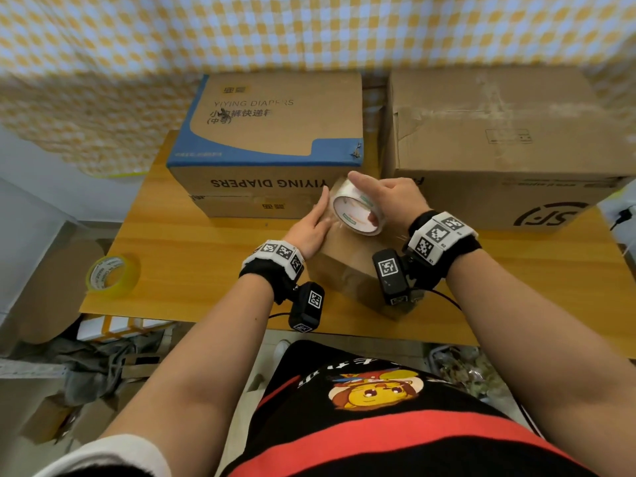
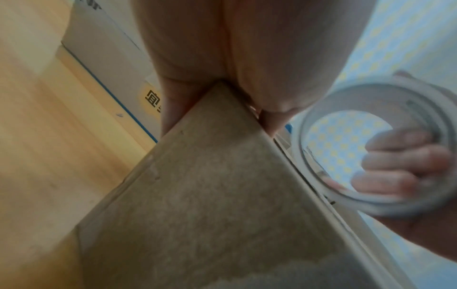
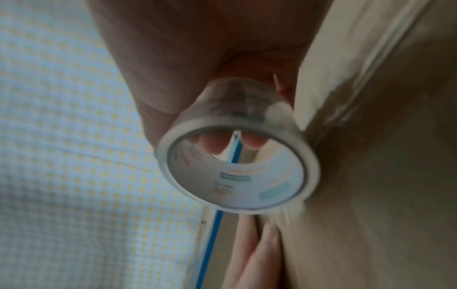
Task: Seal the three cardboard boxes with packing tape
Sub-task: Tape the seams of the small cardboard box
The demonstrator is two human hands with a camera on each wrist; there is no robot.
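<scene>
A small brown box (image 1: 347, 270) lies on the wooden table (image 1: 192, 263) in front of me. My right hand (image 1: 389, 197) grips a clear tape roll (image 1: 358, 211) over the box's far end, fingers hooked through the core, thumb on top. In the left wrist view the tape roll (image 2: 371, 148) sits right of the small box (image 2: 210, 195). My left hand (image 1: 313, 225) lies flat with straight fingers along the box's far left edge. A blue-trimmed diaper box (image 1: 272, 132) stands behind, a large plain box (image 1: 499, 132) to its right.
A second, yellowish tape roll (image 1: 112, 275) lies near the table's left front corner. A checked cloth (image 1: 309, 29) hangs behind the boxes. Cardboard and clutter (image 1: 86, 373) lie on the floor at the left, below the table edge.
</scene>
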